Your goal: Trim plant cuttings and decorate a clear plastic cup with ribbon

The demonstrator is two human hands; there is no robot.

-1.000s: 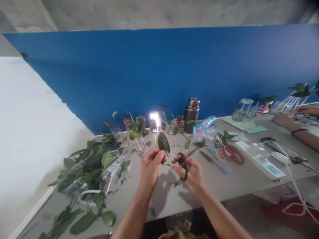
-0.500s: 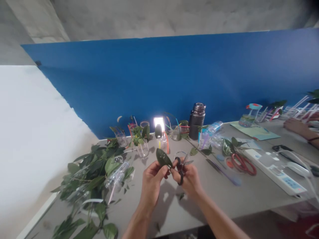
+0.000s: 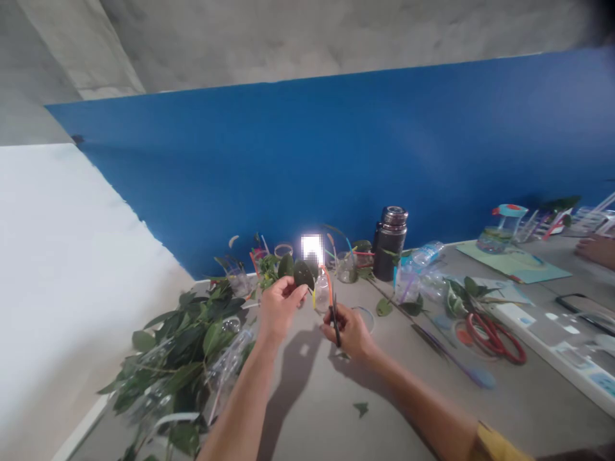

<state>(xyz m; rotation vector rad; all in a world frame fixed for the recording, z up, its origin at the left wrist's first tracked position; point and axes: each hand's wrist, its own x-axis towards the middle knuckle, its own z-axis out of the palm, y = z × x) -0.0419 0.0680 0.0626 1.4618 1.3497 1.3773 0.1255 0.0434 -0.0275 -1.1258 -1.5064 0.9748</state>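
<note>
- Head view: the left grip (image 3: 281,306) is pinched nearly together, thumb against fingers, with the lower edge of a dark green leaf (image 3: 303,274) between them.
- The leaf stands up above the fingertips, to the right of the left grip's knuckles; a few small pale spots mark its face.
- The right grip (image 3: 354,334) is curled around the dark handles of a pair of scissors (image 3: 335,322), whose blades point up and away from the person, apart from the leaf; how far the blades are open I cannot tell.
- Below the right grip, nearer the person, a torn leaf scrap (image 3: 361,408) lies on the grey table (image 3: 312,416).
- To the left of the left grip spreads a heap of leafy cuttings (image 3: 187,339), with clear plastic pieces among them.
- Beyond the left grip stand clear cups, one of them a cup (image 3: 239,282) holding leaves.
- Beyond the right grip and to its right stands a dark flask (image 3: 390,250), with a clear bottle (image 3: 427,256) beside it.
- Further right of the right grip lie red handles (image 3: 494,339) and a white power strip (image 3: 538,342).
- Well to the right, at the picture's edge, shows another person's hand (image 3: 596,250).
</note>
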